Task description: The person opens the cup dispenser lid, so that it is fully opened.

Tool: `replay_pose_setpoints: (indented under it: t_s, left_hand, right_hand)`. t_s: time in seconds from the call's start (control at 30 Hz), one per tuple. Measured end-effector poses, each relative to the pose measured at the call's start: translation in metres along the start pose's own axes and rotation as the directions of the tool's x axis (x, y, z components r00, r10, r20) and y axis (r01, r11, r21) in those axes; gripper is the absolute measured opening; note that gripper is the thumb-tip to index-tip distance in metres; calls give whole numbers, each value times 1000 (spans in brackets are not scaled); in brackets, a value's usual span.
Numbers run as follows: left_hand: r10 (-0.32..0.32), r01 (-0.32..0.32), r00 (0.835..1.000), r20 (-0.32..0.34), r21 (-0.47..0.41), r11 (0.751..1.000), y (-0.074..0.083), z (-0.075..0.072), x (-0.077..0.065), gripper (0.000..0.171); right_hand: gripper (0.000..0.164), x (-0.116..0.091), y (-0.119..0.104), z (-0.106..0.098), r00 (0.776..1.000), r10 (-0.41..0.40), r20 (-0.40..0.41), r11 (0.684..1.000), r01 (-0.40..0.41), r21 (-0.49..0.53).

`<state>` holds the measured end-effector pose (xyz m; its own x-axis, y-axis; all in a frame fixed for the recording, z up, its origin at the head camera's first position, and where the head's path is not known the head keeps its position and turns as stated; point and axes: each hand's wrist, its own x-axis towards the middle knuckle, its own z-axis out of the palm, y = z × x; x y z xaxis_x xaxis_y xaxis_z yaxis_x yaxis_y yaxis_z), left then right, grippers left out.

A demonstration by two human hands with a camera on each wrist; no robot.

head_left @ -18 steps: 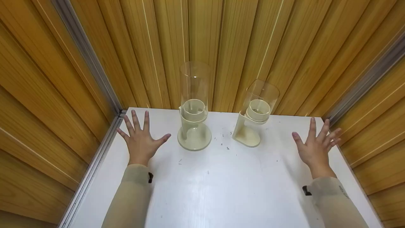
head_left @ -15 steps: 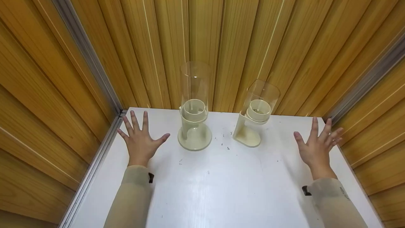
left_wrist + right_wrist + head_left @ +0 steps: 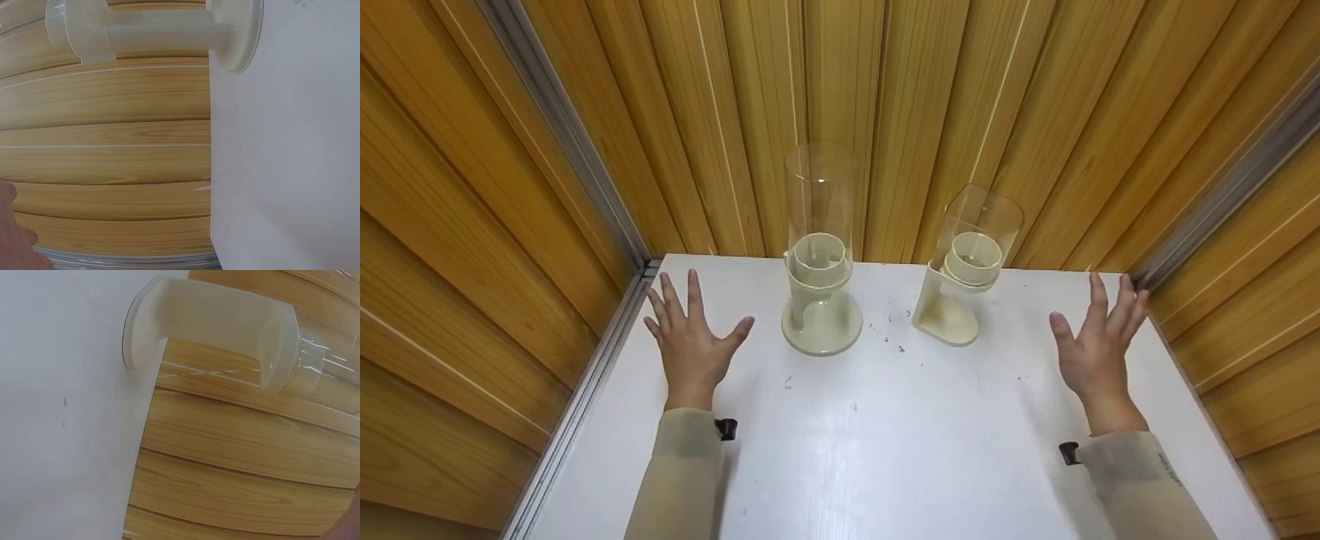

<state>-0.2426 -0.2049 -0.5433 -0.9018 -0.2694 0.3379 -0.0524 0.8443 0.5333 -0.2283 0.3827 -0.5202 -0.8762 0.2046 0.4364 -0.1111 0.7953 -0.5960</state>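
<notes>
My left hand (image 3: 694,352) is held over the left part of the white table, fingers straight and thumb spread, holding nothing. Beside it on the right stands a cream stand (image 3: 823,330) with a round base; its ring holds a cream cup and a tall clear cylinder (image 3: 820,191). My right hand (image 3: 1095,360) is over the right side, fingers straight and thumb apart, also holding nothing. To its left is a second cream stand (image 3: 949,322) with a shorter clear cylinder (image 3: 984,210) cut at a slant. The right wrist view shows this stand (image 3: 219,312) from the side.
The white table (image 3: 840,450) has several small dark marks between and in front of the stands. Wood-panelled walls (image 3: 844,75) rise at the back and both sides. A metal rail (image 3: 585,405) runs along the table's left edge.
Both hands have turned slightly and drawn a little toward the body, their fingers less widely spread. My right hand has shifted slightly left. Both stands stay in place.
</notes>
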Motion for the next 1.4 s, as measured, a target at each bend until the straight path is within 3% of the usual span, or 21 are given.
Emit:
replay_pose_setpoints:
  t_s: [0.47, 0.7, 0.87, 1.0, 1.23, 1.4]
  left_hand:
    - [-42, 43, 999, 12, -130, 991, 9, 5, -13, 122]
    - [-89, 91, 996, 21, -220, 971, 13, 8, -27, 120]
    - [-127, 122, 992, 8, -347, 930, 9, 12, -47, 116]
    - [-118, 117, 993, 21, -386, 915, 5, 18, -54, 113]
    - [-87, 89, 996, 22, -416, 905, 0, 27, -50, 111]
    - [-85, 97, 995, 48, -422, 901, 0, 30, -43, 110]
  right_hand:
    - [86, -22, -26, 23, 999, -29, 15, 989, 27, 148]
    - [84, -36, -37, 36, 999, -24, 29, 972, 17, 236]
    - [82, -56, -47, 51, 999, 4, 44, 930, -20, 367]
    - [81, -67, -55, 65, 997, 11, 78, 891, -45, 452]
    - [80, -73, -68, 89, 986, -34, 161, 835, -61, 547]
    - [76, -68, -76, 102, 962, -37, 272, 757, -151, 636]
